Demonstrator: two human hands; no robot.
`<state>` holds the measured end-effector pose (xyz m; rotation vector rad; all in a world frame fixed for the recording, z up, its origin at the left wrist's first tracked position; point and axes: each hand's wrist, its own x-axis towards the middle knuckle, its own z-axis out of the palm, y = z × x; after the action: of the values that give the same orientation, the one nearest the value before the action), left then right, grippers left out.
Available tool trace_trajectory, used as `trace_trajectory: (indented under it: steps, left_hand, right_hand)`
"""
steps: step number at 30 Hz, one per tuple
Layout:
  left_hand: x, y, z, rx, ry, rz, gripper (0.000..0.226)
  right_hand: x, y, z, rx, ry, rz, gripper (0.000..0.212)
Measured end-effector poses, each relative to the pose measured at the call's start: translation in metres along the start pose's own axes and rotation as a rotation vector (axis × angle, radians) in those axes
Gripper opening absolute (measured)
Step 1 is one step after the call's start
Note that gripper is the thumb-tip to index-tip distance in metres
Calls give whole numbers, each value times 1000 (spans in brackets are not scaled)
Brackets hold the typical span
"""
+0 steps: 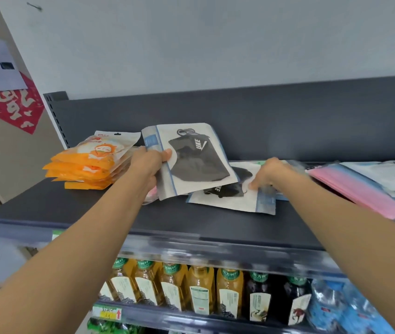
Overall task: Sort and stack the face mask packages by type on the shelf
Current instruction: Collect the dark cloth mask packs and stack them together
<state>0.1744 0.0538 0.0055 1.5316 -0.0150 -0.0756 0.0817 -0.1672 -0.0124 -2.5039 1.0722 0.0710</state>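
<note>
My left hand (148,165) grips a white package with a black mask (196,157) by its left edge, tilted up above the dark shelf (119,220). My right hand (267,174) rests with curled fingers on a second black-mask package (230,198) lying flat on the shelf. A stack of orange mask packages (90,162) sits at the left. Pink mask packages (350,189) with white and blue ones lie at the right. A bit of pink shows under my left wrist.
The shelf's dark back panel (240,121) rises behind the packages. Below the front rail (191,251) stands a row of drink bottles (191,288) and water bottles (336,307). A wall with a red paper decoration (11,104) is at the left.
</note>
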Motion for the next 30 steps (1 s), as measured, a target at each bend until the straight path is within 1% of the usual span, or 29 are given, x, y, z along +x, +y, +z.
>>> trace_trajectory:
  steps: [2, 4, 6, 7, 9, 10, 11, 12, 13, 14, 18, 19, 22, 24, 30]
  left_hand:
    - [2, -1, -3, 3, 15, 14, 36]
    - [3, -2, -4, 3, 38, 32, 36]
    - [5, -3, -4, -9, 50, 48, 37]
    - [5, -4, -4, -17, 52, 54, 37]
    - [6, -5, -3, -33, 61, 67, 36]
    - [8, -6, -2, -37, 66, 70, 36]
    - [9, -6, -1, -35, 68, 69, 35]
    - [10, -7, 0, -32, 68, 68, 34]
    - [11, -8, 1, -27, 67, 71, 33]
    - [13, -9, 2, -21, 65, 77, 32]
    - [16, -10, 10, -23, 43, 100, 35]
    - [16, -10, 13, -25, 26, 102, 33]
    - [17, -11, 26, -32, -36, 109, 19]
    - [15, -13, 36, -43, -71, 116, 16]
    - [6, -15, 60, -26, -145, 102, 32]
  right_hand:
    - [2, 1, 2, 49, 97, -7, 64]
    - [-1, 3, 1, 108, 142, -71, 42]
    - [2, 7, 3, 328, 104, -52, 31]
    - [4, 8, 4, 432, 127, -19, 26]
    - [3, 9, 1, 540, 212, 40, 7]
    - [1, 9, -2, 570, 227, 49, 7]
    - [1, 10, -5, 603, 244, 45, 15]
    - [0, 11, -7, 647, 275, 31, 27]
    - [-2, 12, -10, 691, 307, 16, 34]
    - [-5, 14, -12, 718, 341, -6, 35]
    - [-9, 24, -21, 824, 450, -68, 28]
    - [-11, 26, -25, 866, 466, -75, 27]
    - [-16, 36, -32, 969, 451, -109, 27]
    - [-21, 43, -34, 1017, 429, -129, 27]
    - [-20, 68, -46, 1109, 360, -99, 41]
